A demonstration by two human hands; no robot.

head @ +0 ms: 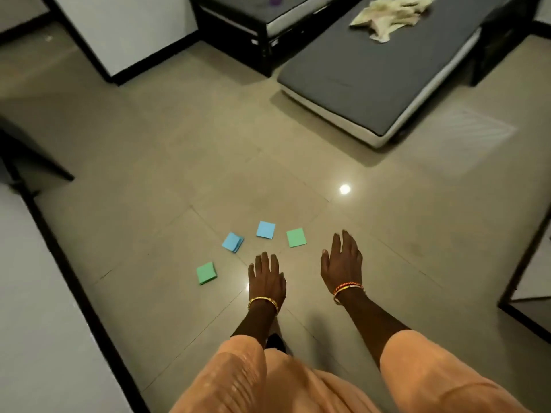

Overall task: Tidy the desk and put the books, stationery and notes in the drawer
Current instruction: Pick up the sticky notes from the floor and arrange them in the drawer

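**Four sticky notes on the floor, both hands empty above them**

Along the left edge runs a white furniture panel [35,293] with black trim. On the tiled floor [149,144] a green note [206,273] lies leftmost, then a folded blue note [233,242], a flat blue note [265,230] and a second green note [296,237], set in a loose arc well apart from the floor's edges. The left hand [266,277], palm down with fingers straight and holding nothing, hangs just below the blue notes. The right hand [342,260], fingers likewise spread and empty, is just right of the second green note. At the far right stands a grey mattress [372,76] carrying a crumpled cloth [390,16]
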